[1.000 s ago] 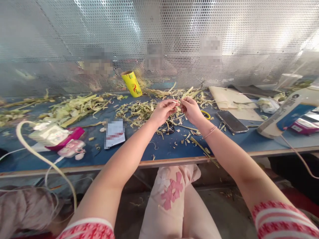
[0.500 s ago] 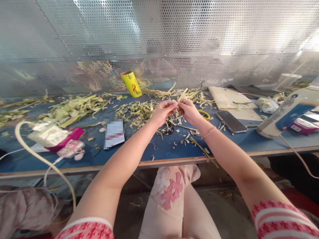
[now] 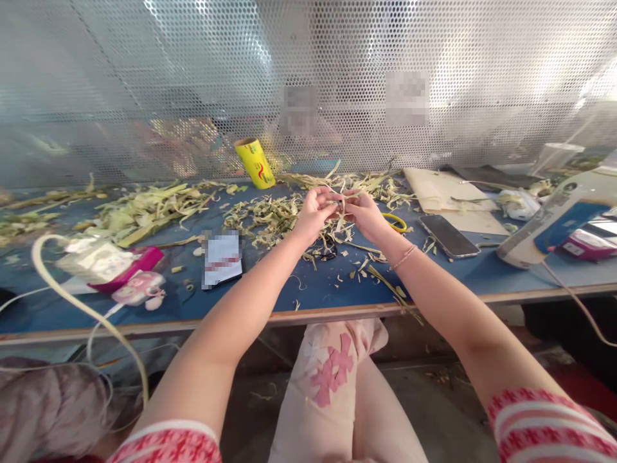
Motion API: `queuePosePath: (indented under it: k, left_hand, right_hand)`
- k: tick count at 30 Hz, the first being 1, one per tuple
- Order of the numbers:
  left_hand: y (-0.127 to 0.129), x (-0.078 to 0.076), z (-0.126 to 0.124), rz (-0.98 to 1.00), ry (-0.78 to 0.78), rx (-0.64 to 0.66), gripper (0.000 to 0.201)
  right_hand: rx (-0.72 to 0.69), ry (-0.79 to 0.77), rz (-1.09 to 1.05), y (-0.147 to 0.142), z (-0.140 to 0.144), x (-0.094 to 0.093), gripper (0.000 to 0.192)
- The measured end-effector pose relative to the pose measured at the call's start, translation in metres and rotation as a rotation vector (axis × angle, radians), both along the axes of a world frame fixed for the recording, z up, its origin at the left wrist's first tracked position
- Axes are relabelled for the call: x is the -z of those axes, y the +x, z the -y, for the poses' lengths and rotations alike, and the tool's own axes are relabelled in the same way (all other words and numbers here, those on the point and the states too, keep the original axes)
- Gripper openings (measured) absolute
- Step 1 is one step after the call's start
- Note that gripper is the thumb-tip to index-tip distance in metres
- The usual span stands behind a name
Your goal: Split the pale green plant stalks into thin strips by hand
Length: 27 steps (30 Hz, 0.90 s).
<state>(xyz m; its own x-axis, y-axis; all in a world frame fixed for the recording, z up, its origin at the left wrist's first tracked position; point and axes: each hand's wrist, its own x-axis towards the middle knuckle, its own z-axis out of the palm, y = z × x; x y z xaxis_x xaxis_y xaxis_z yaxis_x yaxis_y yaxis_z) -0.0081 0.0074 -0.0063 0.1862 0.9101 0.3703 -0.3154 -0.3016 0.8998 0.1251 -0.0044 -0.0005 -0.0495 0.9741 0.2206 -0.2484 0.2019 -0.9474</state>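
Close together above the blue table [image 3: 270, 299], my left hand [image 3: 314, 215] and my right hand [image 3: 365, 215] face each other with their fingers bent and pinched. Between the fingertips runs a narrow pale-green strip of dried leaf [image 3: 342, 207], gripped from both sides. A small dark bit shows at the left fingertips, too small to name. Beneath and behind the hands lie shredded leaf strips [image 3: 260, 222]. A yellow ring [image 3: 395, 222], perhaps a tape roll, sits beside my right wrist, partly covered by it.
A yellow cardboard tube [image 3: 255, 164] leans near the perforated metal panel [image 3: 347, 77]. Leaves [image 3: 149, 209] are heaped at left, near a phone [image 3: 222, 260] and a charger with a hose. At right are another phone [image 3: 448, 235], a brown paper sheet [image 3: 443, 190] and a bottle [image 3: 530, 228].
My fingers have shifted from a tight fingertip pinch to a wider bent hold, with the hands slightly further apart. The leaf strip now shows between them.
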Motion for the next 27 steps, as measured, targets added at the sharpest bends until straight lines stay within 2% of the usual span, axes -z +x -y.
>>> queuePosePath:
  k: [3,7,10,19,24,27]
  left_hand:
    - [-0.0004,0.0012,-0.0012,-0.069,0.124,0.014,0.030]
    - [-0.0026,-0.0003,-0.0011,-0.261,0.323,0.009,0.015]
    - [-0.0038,-0.0016,-0.0004,-0.328,0.388,-0.038,0.009]
    - [-0.0023,-0.0025,0.0033,-0.302,0.221,-0.067,0.026]
    - [-0.0043,-0.0034,0.0047,-0.150,0.173,0.002,0.029]
    - [-0.0051,-0.0031,0.0017,-0.076,0.154,-0.029,0.029]
  right_hand:
    - [-0.005,-0.011,-0.017,0.0011,-0.0008,0.0003,0.035]
    - [-0.002,0.011,-0.024,0.0027,-0.0018,0.0016,0.035]
    - [0.002,0.011,-0.001,0.0022,-0.0015,0.0022,0.035]
    - [0.001,0.040,0.083,0.0001,-0.0008,0.0038,0.023]
    - [-0.140,0.093,0.097,0.0017,-0.0014,0.0048,0.022]
    - [-0.206,0.111,0.046,0.0008,0.0001,0.0038,0.018]
